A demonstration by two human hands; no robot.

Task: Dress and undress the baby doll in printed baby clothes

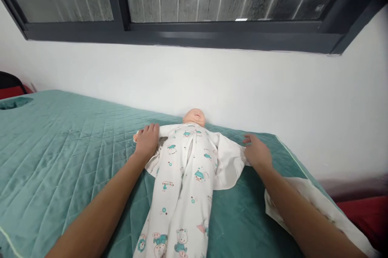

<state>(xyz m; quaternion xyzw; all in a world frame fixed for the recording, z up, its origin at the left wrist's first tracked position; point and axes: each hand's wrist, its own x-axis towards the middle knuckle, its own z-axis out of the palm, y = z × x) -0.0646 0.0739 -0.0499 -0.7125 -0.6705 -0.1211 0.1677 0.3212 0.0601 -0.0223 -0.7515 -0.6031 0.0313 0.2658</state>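
Note:
A baby doll (pixel 194 117) lies on its back on a green quilted mat (pixel 60 140), its head toward the wall. It wears a white sleepsuit (pixel 182 185) printed with small animals, open down the chest. My left hand (pixel 147 140) rests flat on the doll's sleeve at its shoulder, fingers together and stretched out. My right hand (pixel 257 151) lies on the mat at the edge of the spread-out right flap of the suit, fingers extended and touching the cloth. Neither hand grips anything.
A second white cloth (pixel 318 205) lies under my right forearm at the mat's right edge. A white wall and a dark-framed window (pixel 194 27) stand close behind. Red surfaces show at far left (pixel 12 91) and lower right (pixel 366 213).

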